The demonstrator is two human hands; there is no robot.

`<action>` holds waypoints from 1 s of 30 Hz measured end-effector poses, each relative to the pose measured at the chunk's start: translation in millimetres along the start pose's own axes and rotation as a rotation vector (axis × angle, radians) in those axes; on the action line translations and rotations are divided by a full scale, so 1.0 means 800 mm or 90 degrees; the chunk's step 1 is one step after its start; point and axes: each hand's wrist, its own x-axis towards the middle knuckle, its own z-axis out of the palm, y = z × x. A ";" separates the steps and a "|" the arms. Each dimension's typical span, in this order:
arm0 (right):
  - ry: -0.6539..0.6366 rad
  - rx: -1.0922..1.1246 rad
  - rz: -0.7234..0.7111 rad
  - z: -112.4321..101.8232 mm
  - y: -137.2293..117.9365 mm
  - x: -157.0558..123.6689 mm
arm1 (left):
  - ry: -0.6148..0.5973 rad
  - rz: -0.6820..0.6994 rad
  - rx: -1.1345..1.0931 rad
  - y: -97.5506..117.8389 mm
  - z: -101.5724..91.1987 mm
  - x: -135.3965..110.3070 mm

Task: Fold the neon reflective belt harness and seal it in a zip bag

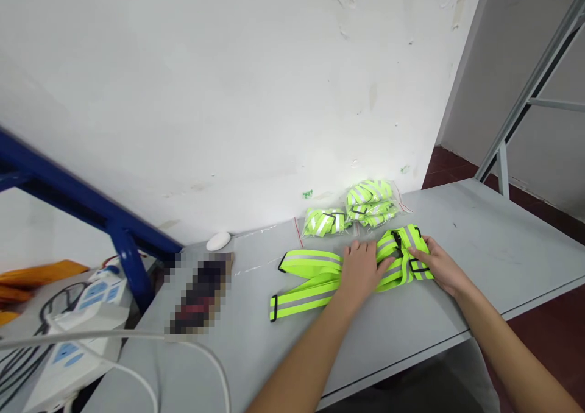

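Observation:
A neon yellow-green reflective strap harness [306, 300] with grey stripes and black buckles lies stretched across the grey table. My left hand [361, 270] is closed over the middle of the straps, its fingers bent around them and its thumb towards the right. At the harness's right end, my right hand [442, 268] pinches the folded webbing beside a black buckle, thumb on top and fingers partly hidden beneath. Two loose strap ends with buckles fan out to the left. Behind the harness, against the wall, sit clear bags of similar folded straps [325, 222], some of them stacked [370, 201].
The grey table [493, 242] meets a white wall. On its left are a white oval object [218, 241] and a blurred-out item [201, 294]. White cables, power strips [98, 300] and a blue metal frame [130, 267] stand further left. A grey metal frame [530, 102] rises at right.

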 end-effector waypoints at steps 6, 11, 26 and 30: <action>0.094 -0.215 -0.117 0.005 0.002 0.005 | -0.076 0.026 0.018 0.000 -0.013 -0.013; 0.206 -0.575 -0.190 0.014 -0.004 0.005 | -0.090 0.054 0.071 -0.011 -0.027 -0.045; 0.161 -0.947 -0.300 0.097 0.044 0.011 | -0.072 0.070 0.055 -0.016 -0.043 -0.066; 0.035 -0.901 -0.245 0.084 0.037 0.009 | -0.128 0.089 -0.125 0.011 -0.027 -0.031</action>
